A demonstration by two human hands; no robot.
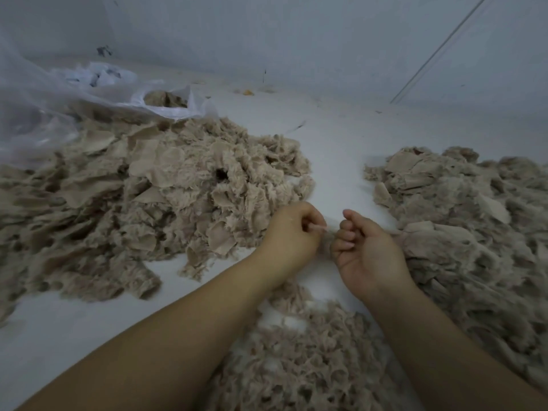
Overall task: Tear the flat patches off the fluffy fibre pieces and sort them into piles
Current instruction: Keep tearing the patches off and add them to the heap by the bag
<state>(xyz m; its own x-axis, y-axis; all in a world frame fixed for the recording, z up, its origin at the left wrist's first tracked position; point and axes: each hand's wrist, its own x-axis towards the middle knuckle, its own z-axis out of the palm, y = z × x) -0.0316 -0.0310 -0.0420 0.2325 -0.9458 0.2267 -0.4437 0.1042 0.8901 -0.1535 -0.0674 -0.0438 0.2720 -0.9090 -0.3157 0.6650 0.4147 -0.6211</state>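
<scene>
Both the left hand (292, 232) and right hand (363, 247) pinch a small beige fluffy fibre piece (326, 232) between three heaps, and uneven pulling could, I reckon, shred the patch.

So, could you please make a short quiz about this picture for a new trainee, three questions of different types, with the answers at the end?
1. True or false: the left hand and the right hand both hold one small fibre piece between them.
2. Multiple choice: where does the clear plastic bag lie? A) behind the left pile B) on the right pile C) under the forearms
3. How many piles of fibre lie on the white surface, counting the near pile?

Key: 1 true. 2 A. 3 three, and more fibre shows inside the bag.
</scene>
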